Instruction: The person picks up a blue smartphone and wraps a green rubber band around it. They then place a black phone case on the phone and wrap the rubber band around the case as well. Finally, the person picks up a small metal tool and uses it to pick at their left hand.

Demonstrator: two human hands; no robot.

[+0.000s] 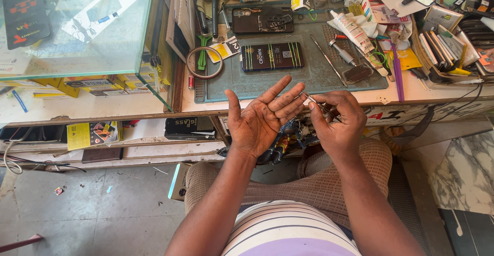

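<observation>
- Tweezers (318, 103): a thin metal pair, pinched in the right hand (337, 119), tips pointing at the fingertips of the left hand (262, 117). They hang in the air in front of the surface (370, 97), above the person's lap.
- Right hand: fingers pressed together around the tweezer shaft, thumb on top. Whether the tips hold some tiny part is too small to tell.
- Left hand: held palm up, fingers spread and slightly curled, holding nothing that can be made out; the tweezer tips meet it near the middle fingertips.
- To do this well, I judge the open palm should stay flat and steady under the tips, so anything small that slips lands on skin and not on the floor.
- A light, even pinch suits tweezers; squeezing hard could flick a small piece away.
- Working closer over the grey mat (309, 76) would likely be safer than over the lap.
- On the mat lies a dark phone (271, 56) with striped back, another opened phone (262, 20) behind it, and a screwdriver (342, 53) to the right.
- A ring of wire (204, 63) sits at the mat's left edge, beside a glass case (77, 29).
</observation>
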